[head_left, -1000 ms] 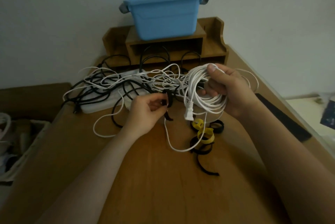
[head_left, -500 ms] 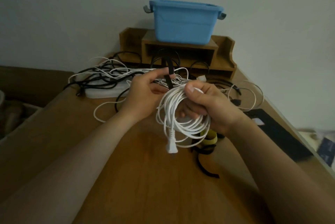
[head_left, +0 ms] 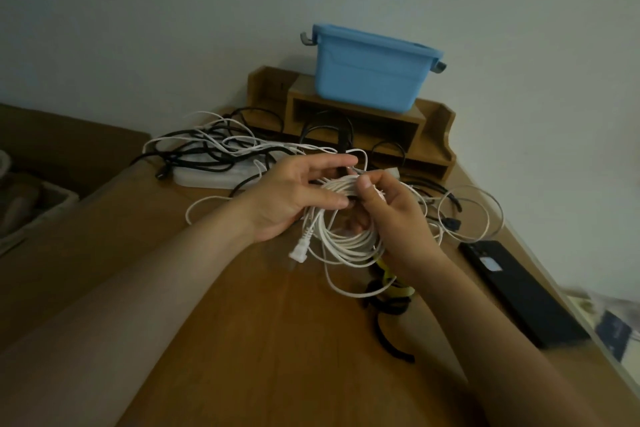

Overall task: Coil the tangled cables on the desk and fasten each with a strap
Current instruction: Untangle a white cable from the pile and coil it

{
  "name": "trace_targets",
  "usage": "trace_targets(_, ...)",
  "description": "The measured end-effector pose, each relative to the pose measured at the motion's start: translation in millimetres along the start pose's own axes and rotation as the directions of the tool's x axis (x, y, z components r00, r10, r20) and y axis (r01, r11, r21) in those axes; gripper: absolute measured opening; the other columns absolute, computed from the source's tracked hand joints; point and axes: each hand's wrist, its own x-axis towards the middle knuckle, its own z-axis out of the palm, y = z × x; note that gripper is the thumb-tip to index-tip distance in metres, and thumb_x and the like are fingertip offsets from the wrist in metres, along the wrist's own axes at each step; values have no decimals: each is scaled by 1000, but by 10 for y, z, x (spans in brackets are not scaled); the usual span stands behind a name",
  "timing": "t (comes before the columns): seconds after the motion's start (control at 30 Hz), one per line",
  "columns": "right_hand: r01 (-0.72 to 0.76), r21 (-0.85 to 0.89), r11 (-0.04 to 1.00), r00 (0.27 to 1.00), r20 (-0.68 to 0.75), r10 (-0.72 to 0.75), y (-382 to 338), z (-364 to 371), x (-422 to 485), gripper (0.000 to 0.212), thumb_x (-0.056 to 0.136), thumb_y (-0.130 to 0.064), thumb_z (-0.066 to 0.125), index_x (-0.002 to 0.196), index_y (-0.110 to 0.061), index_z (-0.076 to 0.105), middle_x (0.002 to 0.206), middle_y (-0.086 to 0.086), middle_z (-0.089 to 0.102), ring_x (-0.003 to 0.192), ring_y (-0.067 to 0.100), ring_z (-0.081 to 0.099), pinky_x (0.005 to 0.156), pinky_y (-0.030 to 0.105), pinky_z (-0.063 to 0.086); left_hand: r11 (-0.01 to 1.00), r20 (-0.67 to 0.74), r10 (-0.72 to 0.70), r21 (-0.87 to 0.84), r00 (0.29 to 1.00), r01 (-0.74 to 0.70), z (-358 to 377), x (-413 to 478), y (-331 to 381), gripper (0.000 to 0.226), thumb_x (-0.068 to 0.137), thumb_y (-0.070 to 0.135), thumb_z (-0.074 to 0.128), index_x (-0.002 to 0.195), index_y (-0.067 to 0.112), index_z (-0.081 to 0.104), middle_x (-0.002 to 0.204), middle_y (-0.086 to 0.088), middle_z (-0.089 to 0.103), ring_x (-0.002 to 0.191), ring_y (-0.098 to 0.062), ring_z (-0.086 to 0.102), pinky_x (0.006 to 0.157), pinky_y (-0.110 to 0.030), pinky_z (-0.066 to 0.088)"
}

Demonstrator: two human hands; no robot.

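My right hand (head_left: 394, 219) grips a coil of white cable (head_left: 346, 243) above the wooden desk (head_left: 242, 340), thumb pressed on the top of the bundle. The coil's white plug (head_left: 299, 252) hangs at its lower left, and a loose loop trails onto the desk. My left hand (head_left: 298, 191) is against the coil's top and pinches a black strap (head_left: 350, 199) there; most of the strap is hidden between the hands. Spare yellow and black straps (head_left: 393, 291) lie under my right wrist, with a long black strap (head_left: 389, 343) nearer me.
A tangle of black and white cables (head_left: 221, 149) covers a white power strip (head_left: 214, 179) at the back left. A blue bin (head_left: 370, 70) stands on a wooden desk organiser (head_left: 433, 139). More cable loops (head_left: 471, 215) and a flat black device (head_left: 519, 291) lie along the right edge.
The left hand brought the black strap from the desk up to the coil and lowered it onto the top of the bundle. The hands drew together, and the view swung left.
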Motion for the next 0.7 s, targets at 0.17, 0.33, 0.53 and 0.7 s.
trace_targets(0.17, 61, -50, 997, 998, 24, -60, -29, 32, -38, 24, 107, -15, 43, 128, -15, 56, 102, 12, 74, 89, 33, 73, 76, 41, 61, 991, -64, -92, -108, 994, 84, -27, -7, 1, 50, 88, -12, 63, 134, 9, 63, 111, -15, 75, 90, -22, 75, 72, -21, 56)
trace_targets(0.33, 85, -88, 993, 996, 48, -81, -23, 55, -30, 24, 102, -6, 53, 125, -12, 61, 107, 14, 74, 97, 27, 74, 84, 35, 61, 985, -103, -148, -107, 984, 137, -50, 5, 28, 43, 91, -5, 64, 130, 13, 67, 111, -19, 75, 85, -21, 73, 73, -24, 60)
trace_targets(0.53, 74, -110, 991, 990, -108, -86, 27, 94, -29, 11, 101, -17, 59, 109, -11, 58, 89, 18, 74, 81, 50, 67, 75, 59, 55, 996, -157, -90, -32, 984, 86, 46, 3, 3, 39, 91, -4, 66, 126, 12, 69, 105, -11, 76, 92, -24, 75, 78, -28, 59)
trace_targets(0.7, 19, -114, 993, 990, -134, -34, 45, 73, -15, 14, 99, -21, 63, 111, -14, 61, 88, 11, 74, 71, 27, 70, 64, 39, 59, 992, -224, 22, 129, 974, 7, 67, 2, -33, 33, 92, 3, 69, 122, 15, 72, 101, -2, 78, 100, -19, 75, 87, -30, 59)
